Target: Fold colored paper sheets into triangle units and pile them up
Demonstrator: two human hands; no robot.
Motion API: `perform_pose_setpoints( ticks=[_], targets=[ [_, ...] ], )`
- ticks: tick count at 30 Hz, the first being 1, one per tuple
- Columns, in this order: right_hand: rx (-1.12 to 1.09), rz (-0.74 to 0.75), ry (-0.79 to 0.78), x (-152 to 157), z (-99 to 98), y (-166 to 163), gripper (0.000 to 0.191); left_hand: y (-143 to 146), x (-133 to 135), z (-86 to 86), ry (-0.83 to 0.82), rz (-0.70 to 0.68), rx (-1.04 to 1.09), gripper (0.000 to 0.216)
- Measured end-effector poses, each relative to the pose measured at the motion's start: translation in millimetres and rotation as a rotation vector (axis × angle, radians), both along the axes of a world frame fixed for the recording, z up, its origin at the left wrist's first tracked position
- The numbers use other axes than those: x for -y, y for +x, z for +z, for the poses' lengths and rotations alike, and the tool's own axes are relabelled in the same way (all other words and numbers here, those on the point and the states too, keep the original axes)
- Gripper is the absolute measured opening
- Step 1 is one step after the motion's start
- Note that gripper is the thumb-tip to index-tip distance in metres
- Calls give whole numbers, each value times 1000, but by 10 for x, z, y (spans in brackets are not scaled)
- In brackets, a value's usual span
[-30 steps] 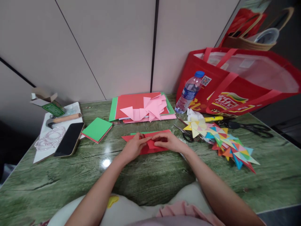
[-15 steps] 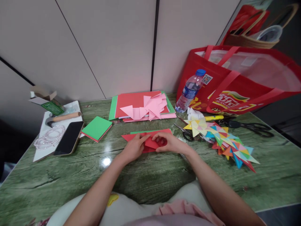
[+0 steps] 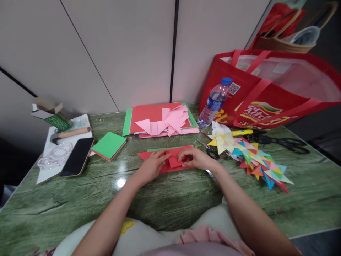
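Observation:
A red paper sheet (image 3: pixel 174 160), partly folded, lies on the green table (image 3: pixel 170 202) in front of me, with a green sheet peeking out from under its far edge. My left hand (image 3: pixel 151 166) rests on the left part of the red paper, fingers curled and pressing it down. My right hand (image 3: pixel 195 158) is on the right part, its fingers bent and pinching a folded flap of the same paper. Both hands almost meet over the middle fold.
A stack of red, green and pink papers (image 3: pixel 160 121) lies behind. A green pad (image 3: pixel 109 145), phone (image 3: pixel 77 156), beads (image 3: pixel 54 156) and hammer (image 3: pixel 70 133) sit left. Right are folded colourful stars (image 3: pixel 250 154), scissors (image 3: pixel 282 142), a bottle (image 3: pixel 214 102) and a red bag (image 3: pixel 271 90).
My hands stayed on the red paper; the fingers shifted slightly and the central flap is folded further. The view drifted a little.

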State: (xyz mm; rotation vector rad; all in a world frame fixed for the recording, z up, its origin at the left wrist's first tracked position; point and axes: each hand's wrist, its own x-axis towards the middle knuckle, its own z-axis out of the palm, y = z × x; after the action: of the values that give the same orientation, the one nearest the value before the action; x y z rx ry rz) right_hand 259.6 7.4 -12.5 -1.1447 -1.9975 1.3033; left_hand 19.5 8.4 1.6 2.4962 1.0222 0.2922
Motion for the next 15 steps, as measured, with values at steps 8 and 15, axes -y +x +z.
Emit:
perform_pose_setpoints(
  ticks=[8, 15],
  targets=[
    [28, -20, 94, 4, 4, -58, 14, -11, 8, -13, -14, 59, 70, 37],
    [-6, 43, 90, 10, 78, -10, 21, 64, 46, -33, 33, 127, 31, 30]
  ],
)
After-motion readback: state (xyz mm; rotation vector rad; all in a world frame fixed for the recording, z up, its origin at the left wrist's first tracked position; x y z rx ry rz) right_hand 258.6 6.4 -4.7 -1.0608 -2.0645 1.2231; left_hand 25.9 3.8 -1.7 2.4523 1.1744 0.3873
